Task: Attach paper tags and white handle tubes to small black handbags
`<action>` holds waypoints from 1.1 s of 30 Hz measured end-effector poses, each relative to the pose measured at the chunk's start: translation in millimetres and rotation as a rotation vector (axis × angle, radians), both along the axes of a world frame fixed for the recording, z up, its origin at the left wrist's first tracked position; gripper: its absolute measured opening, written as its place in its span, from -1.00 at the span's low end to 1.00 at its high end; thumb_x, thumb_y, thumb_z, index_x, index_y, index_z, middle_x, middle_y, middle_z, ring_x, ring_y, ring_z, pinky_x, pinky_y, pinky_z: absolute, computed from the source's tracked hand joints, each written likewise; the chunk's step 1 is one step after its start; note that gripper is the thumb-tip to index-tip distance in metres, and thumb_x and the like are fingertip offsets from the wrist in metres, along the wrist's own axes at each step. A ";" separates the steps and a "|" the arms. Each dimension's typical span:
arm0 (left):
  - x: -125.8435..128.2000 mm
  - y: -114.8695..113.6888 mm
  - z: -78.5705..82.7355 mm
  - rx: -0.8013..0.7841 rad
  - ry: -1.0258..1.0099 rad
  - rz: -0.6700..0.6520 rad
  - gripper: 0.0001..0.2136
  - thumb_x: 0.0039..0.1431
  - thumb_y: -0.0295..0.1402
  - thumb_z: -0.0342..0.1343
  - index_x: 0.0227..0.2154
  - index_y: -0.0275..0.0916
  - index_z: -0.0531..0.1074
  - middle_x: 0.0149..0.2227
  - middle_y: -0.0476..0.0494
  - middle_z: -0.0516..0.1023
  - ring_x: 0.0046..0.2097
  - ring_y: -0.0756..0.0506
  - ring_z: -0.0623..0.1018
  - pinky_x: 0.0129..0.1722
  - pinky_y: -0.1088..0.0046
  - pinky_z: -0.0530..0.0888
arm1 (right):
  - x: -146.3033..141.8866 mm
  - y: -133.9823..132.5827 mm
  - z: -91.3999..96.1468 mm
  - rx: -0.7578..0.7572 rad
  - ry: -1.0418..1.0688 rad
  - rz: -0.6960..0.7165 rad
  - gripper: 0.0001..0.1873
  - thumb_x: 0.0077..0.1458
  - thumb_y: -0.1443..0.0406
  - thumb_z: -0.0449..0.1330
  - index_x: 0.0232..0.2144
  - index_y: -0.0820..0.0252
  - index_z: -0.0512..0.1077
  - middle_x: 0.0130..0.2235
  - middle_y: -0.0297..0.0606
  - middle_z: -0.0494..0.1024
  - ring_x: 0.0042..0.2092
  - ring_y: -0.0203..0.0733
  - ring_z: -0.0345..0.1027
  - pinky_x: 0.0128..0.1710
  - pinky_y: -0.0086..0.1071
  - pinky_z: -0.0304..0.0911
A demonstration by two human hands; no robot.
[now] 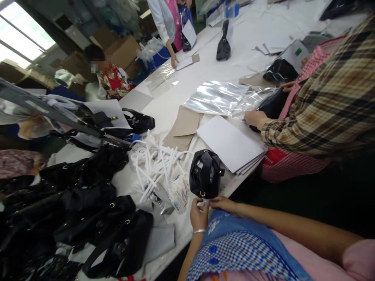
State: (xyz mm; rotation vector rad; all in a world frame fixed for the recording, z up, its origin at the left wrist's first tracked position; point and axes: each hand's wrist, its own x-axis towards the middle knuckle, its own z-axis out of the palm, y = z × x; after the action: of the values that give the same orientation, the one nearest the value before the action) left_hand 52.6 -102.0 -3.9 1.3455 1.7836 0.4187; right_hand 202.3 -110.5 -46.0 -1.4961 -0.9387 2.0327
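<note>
A small black handbag [205, 171] with gold-coloured rings stands at the table's near edge, in front of my body. My left hand [199, 216], with a silver bracelet at the wrist, is closed in a pinch just below the bag's lower gold ring. Meeting it from the right, my right hand [224, 203] also has its fingertips pressed together. Whatever lies between the fingers is too small to make out. Beside the bag lie a heap of white strips [155, 166] and a pile of small white tags [178, 191].
Many black handbags [123, 238] crowd the left. Stacked white sheets [230, 142], brown card pieces [181, 127] and clear plastic bags [216, 97] lie beyond. To the right, a co-worker in a plaid sleeve [328, 101] handles a black bag. Other people work across the table.
</note>
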 end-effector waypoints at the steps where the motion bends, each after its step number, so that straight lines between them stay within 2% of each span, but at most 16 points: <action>1: 0.7 -2.1 0.3 -0.035 0.035 -0.024 -0.74 -0.01 -0.17 0.16 -0.30 -0.20 0.36 -0.32 -0.03 0.50 -0.47 0.01 0.46 -0.36 0.45 0.40 | 3.0 0.9 0.1 0.024 -0.003 0.017 -0.66 -0.02 0.10 0.17 -0.34 0.25 0.54 -0.48 -0.34 0.51 -0.40 -0.22 0.37 -0.33 -0.37 0.28; 4: 6.3 -6.9 5.8 -0.088 0.040 -0.098 -0.77 0.03 -0.15 0.13 -0.34 -0.18 0.43 -0.41 -0.01 0.53 -0.44 -0.02 0.47 -0.37 0.48 0.38 | 15.9 5.0 1.5 0.096 -0.022 0.073 -0.79 -0.11 0.23 0.23 -0.40 0.22 0.56 -0.45 -0.35 0.54 -0.33 -0.18 0.40 -0.24 -0.35 0.27; 7: 18.5 -7.3 16.6 -0.101 -0.109 -0.104 -0.76 0.03 -0.14 0.13 -0.37 -0.20 0.49 -0.44 -0.01 0.53 -0.42 -0.02 0.48 -0.37 0.50 0.40 | 38.8 10.7 14.2 0.159 -0.080 0.100 -0.83 -0.19 0.33 0.25 -0.42 0.20 0.56 -0.47 -0.36 0.52 -0.36 -0.18 0.38 -0.28 -0.36 0.27; 9: 30.1 -3.8 23.7 -0.161 -0.275 0.007 -0.72 0.00 -0.11 0.15 -0.36 -0.24 0.49 -0.49 -0.01 0.50 -0.45 0.00 0.47 -0.41 0.52 0.41 | 59.9 15.0 32.7 0.250 -0.163 0.089 -0.69 -0.15 0.34 0.23 -0.25 0.18 0.53 -0.47 -0.37 0.50 -0.40 -0.21 0.36 -0.33 -0.37 0.26; 11: 43.2 2.7 28.8 -0.263 -0.482 0.199 -0.68 -0.08 -0.10 0.23 -0.39 -0.27 0.47 -0.55 0.02 0.45 -0.48 0.03 0.45 -0.45 0.56 0.41 | 82.7 19.2 56.0 0.409 -0.289 0.046 -0.56 -0.05 0.33 0.19 -0.05 0.14 0.41 -0.42 -0.37 0.49 -0.40 -0.23 0.36 -0.34 -0.37 0.26; 13: 56.3 10.8 32.0 -0.374 -0.691 0.418 -0.66 -0.18 -0.13 0.32 -0.41 -0.28 0.45 -0.56 0.05 0.43 -0.48 0.07 0.46 -0.45 0.61 0.43 | 102.7 23.5 77.1 0.562 -0.430 -0.047 -0.60 0.02 0.30 0.18 -0.03 0.11 0.36 -0.32 -0.33 0.50 -0.32 -0.21 0.38 -0.25 -0.33 0.28; 15: 68.5 18.6 34.2 -0.454 -0.828 0.582 -0.67 -0.22 -0.20 0.37 -0.41 -0.27 0.44 -0.53 0.03 0.45 -0.47 0.09 0.47 -0.43 0.65 0.46 | 116.3 27.9 89.7 0.654 -0.518 -0.169 -0.61 0.03 0.24 0.20 -0.05 0.11 0.35 -0.17 -0.23 0.49 -0.20 -0.16 0.39 -0.15 -0.28 0.28; 18: 83.8 26.3 36.6 -0.457 -0.874 0.666 -0.78 -0.09 -0.30 0.32 -0.41 -0.27 0.46 -0.48 -0.03 0.51 -0.45 0.08 0.51 -0.40 0.64 0.50 | 122.6 36.2 92.3 0.593 -0.437 -0.270 -0.41 0.00 0.17 0.24 0.08 0.13 0.24 -0.01 -0.12 0.44 -0.15 -0.12 0.41 -0.19 -0.29 0.34; 19: 87.5 27.4 37.2 -0.433 -0.863 0.676 -0.82 -0.06 -0.32 0.30 -0.41 -0.27 0.46 -0.46 -0.05 0.52 -0.43 0.07 0.52 -0.37 0.63 0.51 | 121.8 39.5 91.2 0.541 -0.363 -0.240 -0.38 -0.01 0.16 0.24 0.11 0.14 0.23 -0.04 -0.13 0.47 -0.18 -0.12 0.43 -0.22 -0.30 0.35; 21: 91.6 27.6 38.4 -0.393 -0.822 0.690 -0.86 -0.02 -0.33 0.28 -0.42 -0.27 0.47 -0.44 -0.08 0.54 -0.37 0.03 0.55 -0.32 0.60 0.53 | 118.4 46.4 90.1 0.477 -0.243 -0.103 -0.49 0.01 0.17 0.22 0.03 0.17 0.35 -0.18 -0.20 0.57 -0.26 -0.12 0.46 -0.26 -0.31 0.36; 24: 84.4 22.6 42.1 -0.414 -0.724 0.600 -0.79 -0.06 -0.27 0.29 -0.39 -0.28 0.47 -0.38 -0.11 0.57 -0.35 0.00 0.57 -0.38 0.57 0.51 | 114.1 57.4 93.0 0.513 -0.253 0.052 -0.73 0.06 0.18 0.15 -0.25 0.19 0.53 -0.33 -0.25 0.61 -0.30 -0.10 0.47 -0.31 -0.34 0.33; 27: 60.8 14.2 50.6 -0.347 -0.527 0.362 -0.69 -0.03 -0.12 0.21 -0.38 -0.31 0.46 -0.41 -0.14 0.56 -0.44 -0.02 0.54 -0.56 0.57 0.42 | 111.8 67.7 93.5 0.588 -0.387 0.053 -0.72 0.08 0.16 0.11 -0.32 0.19 0.55 -0.39 -0.25 0.61 -0.36 -0.10 0.47 -0.38 -0.37 0.28; 30: 37.5 14.1 62.0 -0.020 -0.237 0.259 -0.67 0.05 -0.09 0.11 -0.33 -0.31 0.44 -0.44 -0.13 0.52 -0.45 -0.03 0.52 -0.58 0.55 0.39 | 108.0 75.4 86.7 0.657 -0.494 0.053 -0.73 0.07 0.17 0.10 -0.36 0.20 0.54 -0.42 -0.25 0.60 -0.38 -0.11 0.46 -0.41 -0.39 0.24; 33: 32.7 31.4 69.5 0.264 -0.097 0.141 -0.64 0.00 -0.23 0.18 -0.12 -0.22 0.41 -0.19 -0.21 0.53 -0.20 -0.10 0.53 -0.36 0.44 0.48 | 103.9 80.3 82.5 0.668 -0.537 0.069 -0.74 0.07 0.19 0.08 -0.42 0.20 0.51 -0.46 -0.25 0.59 -0.39 -0.12 0.46 -0.44 -0.41 0.22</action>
State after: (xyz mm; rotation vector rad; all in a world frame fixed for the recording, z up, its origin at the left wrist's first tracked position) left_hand 85.3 -70.6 65.6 1.3550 1.7943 0.8070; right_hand 306.2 -30.2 36.5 -1.6229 -1.6838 1.1493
